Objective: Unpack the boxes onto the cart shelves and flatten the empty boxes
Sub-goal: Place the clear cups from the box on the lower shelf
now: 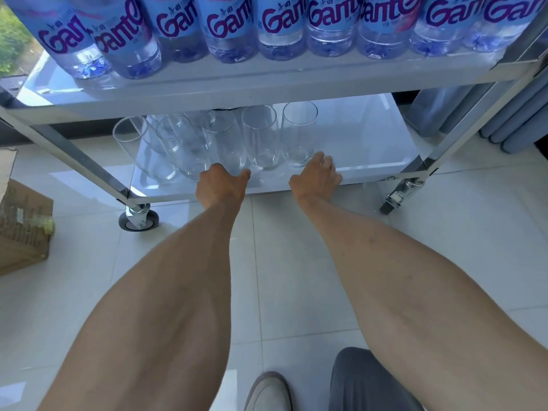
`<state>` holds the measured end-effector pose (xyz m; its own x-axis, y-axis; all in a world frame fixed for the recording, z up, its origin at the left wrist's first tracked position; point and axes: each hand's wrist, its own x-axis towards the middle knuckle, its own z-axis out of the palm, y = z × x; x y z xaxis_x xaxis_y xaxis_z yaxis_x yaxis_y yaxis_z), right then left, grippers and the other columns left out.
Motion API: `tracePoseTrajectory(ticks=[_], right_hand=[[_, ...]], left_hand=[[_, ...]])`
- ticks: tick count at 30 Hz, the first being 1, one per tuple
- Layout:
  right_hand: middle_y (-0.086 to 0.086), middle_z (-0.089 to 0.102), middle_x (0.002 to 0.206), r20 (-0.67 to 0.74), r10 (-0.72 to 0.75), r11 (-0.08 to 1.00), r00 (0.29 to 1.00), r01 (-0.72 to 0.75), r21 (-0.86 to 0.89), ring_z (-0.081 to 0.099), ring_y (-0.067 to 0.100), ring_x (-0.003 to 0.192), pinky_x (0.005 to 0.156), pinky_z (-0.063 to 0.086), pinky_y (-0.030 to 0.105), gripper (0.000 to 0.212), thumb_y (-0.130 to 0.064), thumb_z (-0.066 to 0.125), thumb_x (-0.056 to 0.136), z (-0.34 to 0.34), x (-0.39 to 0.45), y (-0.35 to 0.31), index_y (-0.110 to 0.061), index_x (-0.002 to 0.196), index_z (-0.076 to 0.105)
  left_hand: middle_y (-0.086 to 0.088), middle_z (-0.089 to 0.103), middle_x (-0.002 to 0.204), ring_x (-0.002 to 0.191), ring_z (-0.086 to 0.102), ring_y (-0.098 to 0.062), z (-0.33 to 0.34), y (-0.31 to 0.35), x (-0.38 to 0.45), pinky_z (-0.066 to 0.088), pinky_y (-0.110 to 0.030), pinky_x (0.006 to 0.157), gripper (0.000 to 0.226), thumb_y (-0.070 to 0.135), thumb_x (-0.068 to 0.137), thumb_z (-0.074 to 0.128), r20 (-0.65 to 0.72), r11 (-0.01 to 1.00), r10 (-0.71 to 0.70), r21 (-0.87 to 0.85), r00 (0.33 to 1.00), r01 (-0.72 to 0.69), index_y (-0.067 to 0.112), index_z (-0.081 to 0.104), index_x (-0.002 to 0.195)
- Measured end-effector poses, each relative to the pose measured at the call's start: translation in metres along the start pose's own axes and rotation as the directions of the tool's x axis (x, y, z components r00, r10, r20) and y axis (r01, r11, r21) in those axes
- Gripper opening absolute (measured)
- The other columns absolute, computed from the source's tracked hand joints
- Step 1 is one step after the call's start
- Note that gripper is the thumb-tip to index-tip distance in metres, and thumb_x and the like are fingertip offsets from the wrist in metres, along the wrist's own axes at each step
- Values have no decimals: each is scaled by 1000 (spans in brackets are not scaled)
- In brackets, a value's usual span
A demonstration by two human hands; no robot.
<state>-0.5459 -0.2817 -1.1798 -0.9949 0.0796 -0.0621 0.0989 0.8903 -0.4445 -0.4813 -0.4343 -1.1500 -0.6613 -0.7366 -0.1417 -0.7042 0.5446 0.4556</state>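
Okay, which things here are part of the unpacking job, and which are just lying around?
Part of the job: water bottles on the upper shelf; glasses on the lower shelf; cardboard box; left hand; right hand.

Just around: grey curtain; floor tiles.

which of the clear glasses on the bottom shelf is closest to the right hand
The clear drinking glass at the right end of the front row: the right hand sits at its base, while the other glasses stand further left.
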Motion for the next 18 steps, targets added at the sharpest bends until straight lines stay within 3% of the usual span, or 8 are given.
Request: tracePoseTrajectory(ticks=[3,5,11,14,18], right_hand=[[8,49,131,18,-5,996,1000,7,-92,43,26,126,105,31,41,44,-24,57,85,-2,-1,0,-8,126,51],[7,51,131,19,1,990,1000,1,-144,39,29,129,106,29,42,40,-27,54,87,0,-3,-3,-10,123,55],[18,41,146,5,35,981,999,-33,-190,29,33,141,114,25,46,51,-22,53,88,5,-40,-5,-1,134,47],[19,36,150,171,100,965,980,-53,-257,24,32,146,116,21,44,54,-19,54,88,-26,-83,-4,-3,138,42],[16,48,133,436,62,942,898,91,-323,46,33,127,104,36,40,43,-21,56,90,-87,-132,-22,-8,129,48]], left_hand=[[-14,65,89,87,64,-35,-2,-11,2,41,-33,67,35,42,88,61,3,997,58,42,998,-59,7,61,87],[-15,66,94,89,64,-34,-2,-20,4,41,-32,68,29,34,91,58,5,992,114,46,993,-114,6,63,93],[-11,61,116,109,57,-32,-24,-48,-10,41,-36,83,27,24,93,53,85,987,149,45,985,-153,8,61,114],[-10,58,108,108,55,-31,-56,-59,-40,42,-35,81,21,24,93,52,181,991,45,116,983,-67,7,59,103],[-15,57,121,120,49,-33,-119,-67,-85,44,-40,96,32,29,94,49,277,948,-121,316,953,29,8,60,116]])
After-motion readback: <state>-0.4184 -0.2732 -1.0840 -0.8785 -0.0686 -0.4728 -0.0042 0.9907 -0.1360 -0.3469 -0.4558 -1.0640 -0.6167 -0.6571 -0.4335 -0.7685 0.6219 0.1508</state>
